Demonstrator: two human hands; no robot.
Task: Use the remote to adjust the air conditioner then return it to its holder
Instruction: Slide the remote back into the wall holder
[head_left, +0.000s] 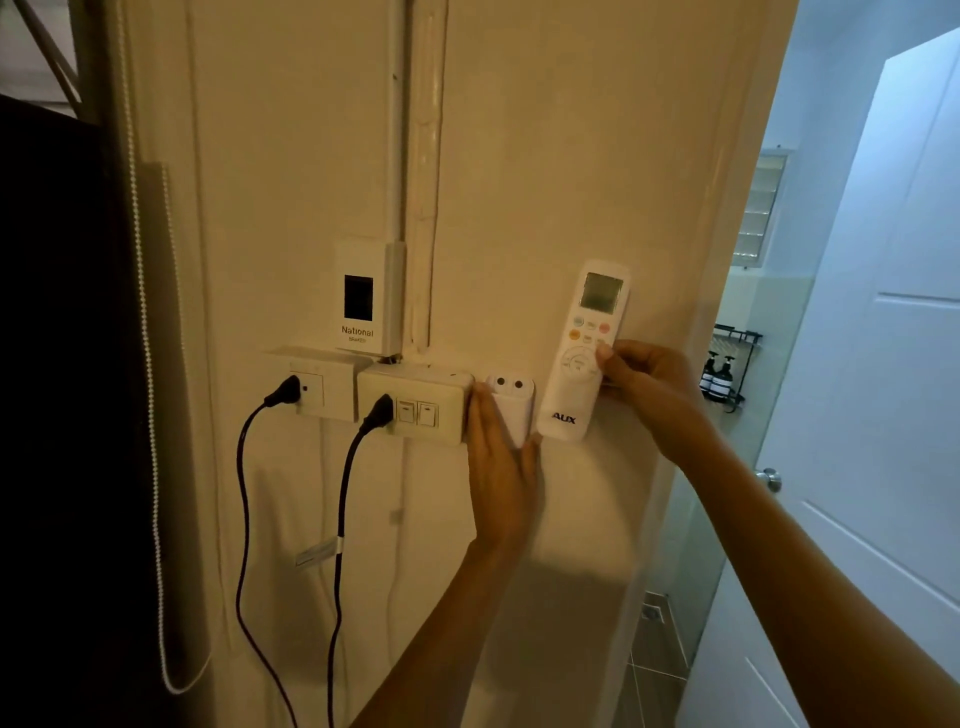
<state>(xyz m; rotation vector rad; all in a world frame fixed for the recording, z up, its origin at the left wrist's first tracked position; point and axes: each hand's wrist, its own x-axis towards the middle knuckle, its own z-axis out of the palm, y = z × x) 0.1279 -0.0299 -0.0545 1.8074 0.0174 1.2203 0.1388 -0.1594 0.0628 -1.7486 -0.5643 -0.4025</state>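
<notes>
Right hand holds the AUX remote beside its wall holder while the left hand steadies the holder.

The right hand (649, 387) is closed in a pinch on the white AUX remote (584, 353), thumb on the button face near the round dial and fingers behind its right edge. The remote stands nearly upright against the cream wall (545, 156), long axis vertical with a slight tilt to the right at the top; its display end points up and the logo end down, buttons facing the camera. It sits just to the right of the white remote holder (511, 405), outside it. The left hand (501, 462) is open and flat, fingers extended upward along the holder's left side, thumb under its lower right corner, cupping the holder. Left of the holder are a switch-and-socket box (415, 408) with a black plug (378, 410) and a National breaker (363, 299) above.
</notes>
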